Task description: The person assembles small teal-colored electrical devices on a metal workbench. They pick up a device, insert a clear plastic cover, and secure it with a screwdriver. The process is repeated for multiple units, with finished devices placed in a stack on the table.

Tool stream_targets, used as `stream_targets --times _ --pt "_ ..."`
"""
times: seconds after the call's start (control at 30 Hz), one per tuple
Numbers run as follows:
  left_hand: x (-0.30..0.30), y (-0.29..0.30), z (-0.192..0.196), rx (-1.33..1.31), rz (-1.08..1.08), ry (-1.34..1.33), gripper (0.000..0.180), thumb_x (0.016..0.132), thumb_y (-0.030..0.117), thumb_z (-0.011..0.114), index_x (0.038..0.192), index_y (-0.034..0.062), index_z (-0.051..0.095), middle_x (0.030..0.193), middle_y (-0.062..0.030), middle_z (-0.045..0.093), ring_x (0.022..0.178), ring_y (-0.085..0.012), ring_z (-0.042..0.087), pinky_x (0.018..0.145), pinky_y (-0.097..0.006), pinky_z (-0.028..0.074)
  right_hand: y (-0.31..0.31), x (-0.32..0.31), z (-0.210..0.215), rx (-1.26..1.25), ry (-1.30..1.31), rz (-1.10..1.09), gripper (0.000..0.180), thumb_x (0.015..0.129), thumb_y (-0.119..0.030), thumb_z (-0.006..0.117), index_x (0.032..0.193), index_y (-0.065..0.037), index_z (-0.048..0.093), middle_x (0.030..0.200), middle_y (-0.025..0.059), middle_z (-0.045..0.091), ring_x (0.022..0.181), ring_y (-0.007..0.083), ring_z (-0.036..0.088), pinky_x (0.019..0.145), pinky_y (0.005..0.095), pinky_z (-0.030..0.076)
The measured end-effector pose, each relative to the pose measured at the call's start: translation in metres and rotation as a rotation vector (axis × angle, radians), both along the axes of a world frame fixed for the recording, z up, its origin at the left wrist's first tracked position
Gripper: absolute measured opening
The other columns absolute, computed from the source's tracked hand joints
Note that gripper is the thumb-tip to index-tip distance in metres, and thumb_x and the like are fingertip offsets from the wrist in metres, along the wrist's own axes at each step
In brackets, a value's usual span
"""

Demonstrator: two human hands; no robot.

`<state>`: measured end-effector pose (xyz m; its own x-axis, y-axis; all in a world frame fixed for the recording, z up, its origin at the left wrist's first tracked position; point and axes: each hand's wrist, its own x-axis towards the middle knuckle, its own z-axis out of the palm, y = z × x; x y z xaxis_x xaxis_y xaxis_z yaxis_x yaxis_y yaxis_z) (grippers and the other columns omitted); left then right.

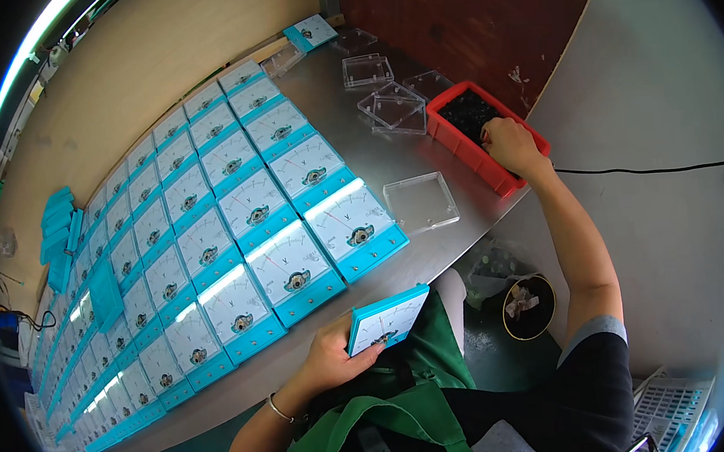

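Blue-framed meter (386, 317) gripped in left hand (334, 357) at lower centre, clear cover (420, 202) on metal table (432, 246) mid-frame, meter rows (235, 227) at left, right hand (510, 146) curled inside red bin (457, 138) of black parts at upper right, grasp unclear.

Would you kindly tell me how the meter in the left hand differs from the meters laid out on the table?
The held meter, gripped by the left hand, is tilted above the lap; the table meters lie flat in rows. The held meter is alone; the table meters sit edge to edge. All share white dial faces and turquoise frames. The right hand reaches into the red bin.
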<state>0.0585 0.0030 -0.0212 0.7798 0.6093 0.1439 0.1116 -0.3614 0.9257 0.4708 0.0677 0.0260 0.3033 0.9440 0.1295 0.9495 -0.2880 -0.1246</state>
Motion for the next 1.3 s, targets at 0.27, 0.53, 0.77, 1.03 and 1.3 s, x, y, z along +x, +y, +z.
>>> stream_targets --times 0.27,0.53,0.77,1.03,1.3 --pt "0.001 0.002 0.003 -0.013 -0.02 -0.001 0.034 0.077 0.011 0.069 0.109 0.003 0.059 0.094 -0.0139 0.064 0.083 -0.0306 0.064 0.074 -0.036 0.05 -0.019 -0.007 0.019 0.265 0.063 0.1 0.012 0.073 -0.003 0.061 0.084 -0.003 0.067 0.081 0.0172 0.065 0.074 0.0333 0.064 0.067 0.0399 0.051" --pt "0.002 0.003 0.0 0.043 -0.01 -0.022 0.03 0.077 0.012 0.069 0.104 0.0022 0.06 0.089 -0.0143 0.062 0.078 -0.032 0.062 0.069 -0.037 0.05 -0.058 -0.098 0.012 0.157 0.53 0.514 0.018 0.073 0.006 0.06 0.088 -0.001 0.068 0.083 0.0131 0.064 0.069 0.0217 0.063 0.065 0.031 0.05" --pt "0.001 0.004 0.001 0.02 -0.027 -0.005 0.03 0.077 0.013 0.068 0.104 0.0015 0.061 0.093 -0.015 0.062 0.081 -0.0328 0.062 0.072 -0.036 0.05 -0.051 -0.105 0.002 -0.047 0.597 0.43 0.013 0.073 0.0 0.068 0.086 -0.001 0.066 0.085 0.0129 0.067 0.075 0.0292 0.064 0.067 0.0346 0.051" --pt "-0.001 0.007 0.003 0.017 -0.073 0.039 0.031 0.078 0.014 0.068 0.106 0.002 0.061 0.107 -0.0144 0.062 0.089 -0.0312 0.063 0.078 -0.035 0.051 -0.042 -0.106 -0.002 -0.044 0.332 0.523 0.011 0.072 -0.004 0.069 0.082 -0.004 0.064 0.081 0.0111 0.063 0.076 0.0315 0.063 0.066 0.0396 0.05" --pt "-0.001 0.009 0.001 0.03 -0.104 0.0 0.029 0.08 0.013 0.066 0.106 0.0035 0.061 0.115 -0.0085 0.06 0.091 -0.0262 0.064 0.077 -0.033 0.053 -0.031 -0.11 0.004 -0.122 0.242 0.539 0.011 0.069 0.0 0.064 0.079 -0.006 0.063 0.08 0.01 0.062 0.079 0.0317 0.063 0.067 0.0414 0.05"
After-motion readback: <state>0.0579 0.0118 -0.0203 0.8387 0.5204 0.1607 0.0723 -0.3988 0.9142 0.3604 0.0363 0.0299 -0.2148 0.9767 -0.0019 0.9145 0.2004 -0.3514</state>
